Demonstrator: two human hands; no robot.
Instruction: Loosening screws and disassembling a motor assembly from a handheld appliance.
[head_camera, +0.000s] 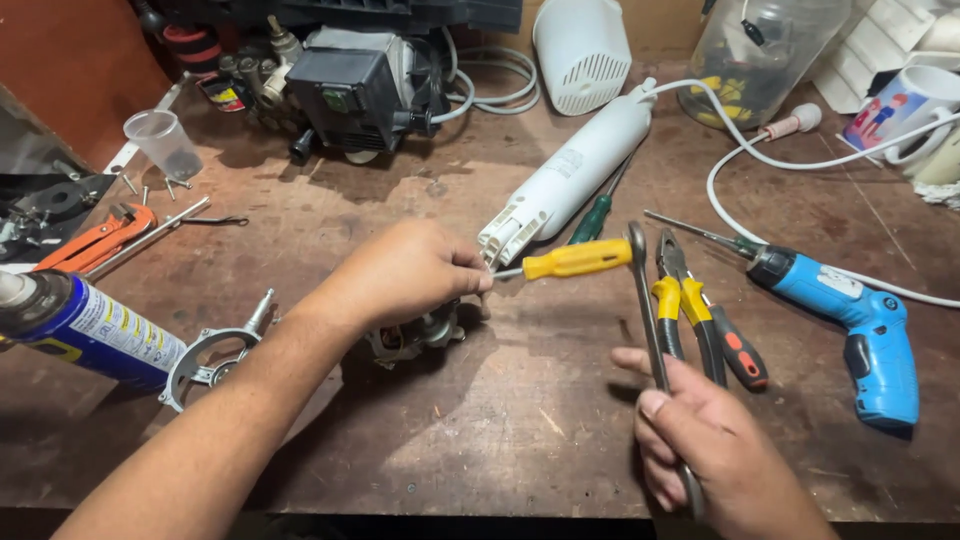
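My left hand (400, 275) is curled narrow, thumb and fingertips pinched together right where the bare shaft of the yellow-handled screwdriver (575, 259) ends. I cannot tell whether the pinch has the shaft tip, a small fastener or nothing at all. Just under that palm, partly hidden by it, a small metal motor part (415, 335) lies on the workbench (500, 440).

My right hand (700, 440) is closed around the lower end of a slim steel wrench (645, 300), which it holds upright and tilted a little, ring end towards the screwdriver's handle.

I judge this a dismantling step on the motor part: one hand steadies the piece while the other brings a tool in. The next move calls for seating the wrench squarely on its fastener, with the left hand keeping the part from turning or sliding.

Beside the wrench lie yellow-handled pliers (668, 300) and cutters with black and orange grips (735, 350). Further right is a blue cordless screwdriver (860, 320) with a bit fitted.

Behind the left hand a white cylindrical appliance body (570, 180) lies slanted, its open end near my fingertips, a green-handled screwdriver (595, 220) alongside it and a white cable (740, 140) looping off its far end.

To the left are a ring-shaped metal bracket (215, 355), a blue spray can (90, 325), an orange pipe wrench (95, 240) and a clear plastic cup (165, 143). A dark motor unit (360, 95) stands at the back.
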